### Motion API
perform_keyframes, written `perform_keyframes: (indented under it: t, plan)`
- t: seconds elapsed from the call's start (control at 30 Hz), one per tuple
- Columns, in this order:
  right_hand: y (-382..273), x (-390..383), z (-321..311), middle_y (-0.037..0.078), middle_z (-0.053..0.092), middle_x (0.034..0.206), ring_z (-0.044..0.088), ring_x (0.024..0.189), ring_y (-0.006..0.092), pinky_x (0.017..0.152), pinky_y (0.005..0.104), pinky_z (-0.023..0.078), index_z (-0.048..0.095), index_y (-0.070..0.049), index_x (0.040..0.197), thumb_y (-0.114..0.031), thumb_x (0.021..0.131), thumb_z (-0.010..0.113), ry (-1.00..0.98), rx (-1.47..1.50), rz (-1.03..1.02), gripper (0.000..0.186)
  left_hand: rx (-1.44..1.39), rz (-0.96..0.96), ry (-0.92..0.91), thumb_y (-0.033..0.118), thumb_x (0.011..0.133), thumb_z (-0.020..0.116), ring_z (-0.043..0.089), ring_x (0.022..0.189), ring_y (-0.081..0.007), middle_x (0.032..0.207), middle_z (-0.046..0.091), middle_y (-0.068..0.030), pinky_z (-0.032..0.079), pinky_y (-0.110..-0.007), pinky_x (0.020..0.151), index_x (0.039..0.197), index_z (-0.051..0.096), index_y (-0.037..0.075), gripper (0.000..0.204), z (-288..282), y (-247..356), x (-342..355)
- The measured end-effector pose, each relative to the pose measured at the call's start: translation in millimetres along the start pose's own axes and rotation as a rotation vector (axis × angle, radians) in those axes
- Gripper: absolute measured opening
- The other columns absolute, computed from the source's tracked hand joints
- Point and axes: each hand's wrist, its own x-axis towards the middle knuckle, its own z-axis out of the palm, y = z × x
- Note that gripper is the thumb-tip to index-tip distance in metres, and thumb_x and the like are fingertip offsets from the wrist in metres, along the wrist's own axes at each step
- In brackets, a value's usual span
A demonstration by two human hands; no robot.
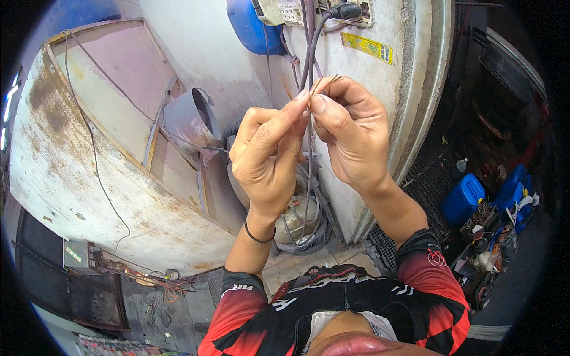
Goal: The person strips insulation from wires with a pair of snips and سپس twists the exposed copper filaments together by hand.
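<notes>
Against a scuffed white wall (385, 80), the left hand (267, 154) and right hand (354, 133) meet, thumbs and forefingers pinching thin wire strands (317, 89) between them, presumably because such fine ends need fingertip control, with grey cables (310, 56) hanging close behind and a blue drum (252, 29) beyond.

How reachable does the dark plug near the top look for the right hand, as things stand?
Probably yes: the dark plug shows just above the right hand, and nothing seems to block the way. The hand pinches thin wire strands, though, so it would likely have to let go first.
</notes>
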Motion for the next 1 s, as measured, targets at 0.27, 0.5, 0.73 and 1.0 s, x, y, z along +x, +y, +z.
perform_keyframes:
  t: [0.27, 0.5, 0.73, 1.0]
  plan:
    - [-12, 3, -7, 0.002, 0.064, 0.085, 0.047, 0.060, -0.0015, 0.047, 0.0137, 0.033, 0.062, 0.001, 0.101, -0.011, 0.094, 0.063, -0.057, 0.017, 0.175, 0.015, 0.165, 0.156, -0.010, -0.007, 0.091, 0.057, 0.054, 0.064, -0.0063, 0.089, 0.058, -0.0081, 0.046, -0.017, 0.041, 0.112, 0.068, 0.001, 0.025, -7, -4, 7]
    - [-15, 4, -5, 0.002, 0.061, 0.084, 0.042, 0.054, -0.0012, 0.042, 0.0148, 0.028, 0.060, 0.000, 0.106, -0.009, 0.095, 0.058, -0.071, 0.159, 0.282, 0.014, 0.271, 0.216, 0.025, -0.010, 0.089, 0.057, 0.053, 0.067, -0.0070, 0.090, 0.055, -0.0079, 0.047, -0.016, 0.041, 0.111, 0.069, 0.004, 0.028, -10, -5, 10]
    - [-17, 4, -4, 0.001, 0.060, 0.084, 0.040, 0.052, -0.0014, 0.042, 0.0153, 0.026, 0.059, 0.000, 0.109, -0.011, 0.093, 0.061, -0.093, 0.143, 0.302, 0.019, 0.341, 0.249, 0.051, -0.011, 0.089, 0.054, 0.050, 0.065, -0.0055, 0.092, 0.053, -0.0070, 0.045, -0.015, 0.040, 0.111, 0.070, 0.004, 0.030, -9, -7, 9]
    - [-14, 5, -3, 0.000, 0.060, 0.084, 0.039, 0.053, -0.0018, 0.043, 0.0159, 0.026, 0.059, 0.001, 0.107, -0.011, 0.092, 0.063, -0.078, 0.101, 0.229, 0.019, 0.311, 0.248, 0.077, -0.005, 0.089, 0.061, 0.049, 0.058, -0.0040, 0.088, 0.055, -0.0061, 0.042, -0.016, 0.040, 0.111, 0.070, 0.003, 0.025, -3, -7, 8]
